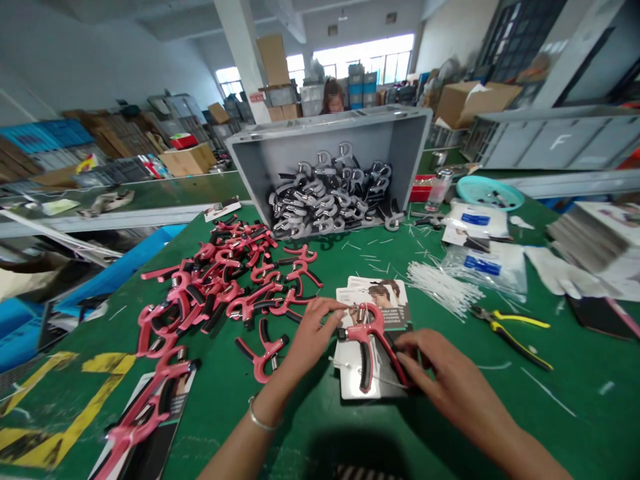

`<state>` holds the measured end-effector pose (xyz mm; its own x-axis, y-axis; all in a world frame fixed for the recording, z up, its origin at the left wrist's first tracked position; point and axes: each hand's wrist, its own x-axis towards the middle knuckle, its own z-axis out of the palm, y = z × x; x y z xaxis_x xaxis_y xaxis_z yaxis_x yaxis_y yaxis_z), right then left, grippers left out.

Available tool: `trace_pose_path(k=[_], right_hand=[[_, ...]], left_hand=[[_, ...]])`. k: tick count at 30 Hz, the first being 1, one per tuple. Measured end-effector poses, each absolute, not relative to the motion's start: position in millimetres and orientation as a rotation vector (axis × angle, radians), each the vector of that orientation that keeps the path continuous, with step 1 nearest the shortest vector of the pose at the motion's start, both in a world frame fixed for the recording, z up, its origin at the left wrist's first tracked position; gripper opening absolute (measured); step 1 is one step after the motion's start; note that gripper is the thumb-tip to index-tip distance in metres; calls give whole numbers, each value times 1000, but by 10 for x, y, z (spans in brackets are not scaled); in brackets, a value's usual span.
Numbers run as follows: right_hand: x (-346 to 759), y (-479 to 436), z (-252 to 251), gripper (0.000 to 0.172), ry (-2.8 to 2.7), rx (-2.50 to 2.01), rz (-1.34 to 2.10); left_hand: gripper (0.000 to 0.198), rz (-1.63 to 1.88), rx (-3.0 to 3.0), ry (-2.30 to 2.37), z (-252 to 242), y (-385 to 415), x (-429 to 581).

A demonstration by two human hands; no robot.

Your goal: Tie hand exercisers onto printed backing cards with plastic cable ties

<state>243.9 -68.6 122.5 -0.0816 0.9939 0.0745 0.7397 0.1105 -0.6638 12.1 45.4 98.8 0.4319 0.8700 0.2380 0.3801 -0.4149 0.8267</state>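
A red-and-black hand grip strengthener (369, 327) lies on a printed backing card (353, 383) in front of me, with a second card partly under it. A thin white cable tie (383, 378) crosses its handles. My left hand (316, 333) reaches to the card's left edge, fingers stretched out beside the strengthener's black knob. At the other side, my right hand (435, 363) has thumb and fingers closed about the right handle; its fingertips are partly hidden. A loose strengthener (265, 350) lies left of my left hand.
A pile of red strengtheners (220, 273) spreads leftward. Behind stands a tipped grey bin (410, 153) holding grey strengtheners (325, 200). To the right lie white cable ties (445, 287), yellow-handled cutters (515, 333), a glove (560, 270) and stacked cards (590, 240). A person (333, 100) is beyond the bin.
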Motion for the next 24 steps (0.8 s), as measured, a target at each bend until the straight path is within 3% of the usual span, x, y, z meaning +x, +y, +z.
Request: trace_pose_path(k=[2,11,24], right_hand=[[2338,-664,1203,18,-1981,-1532,631],[2233,-295,968,5,-1687,-1397,675],[2306,-267,963,15,-1774,-1346,702]], left_hand=[[23,875,2045,1017,1031,531,225],[8,779,2055,903,1088,460,463],[8,849,2083,923,1040,438,481]])
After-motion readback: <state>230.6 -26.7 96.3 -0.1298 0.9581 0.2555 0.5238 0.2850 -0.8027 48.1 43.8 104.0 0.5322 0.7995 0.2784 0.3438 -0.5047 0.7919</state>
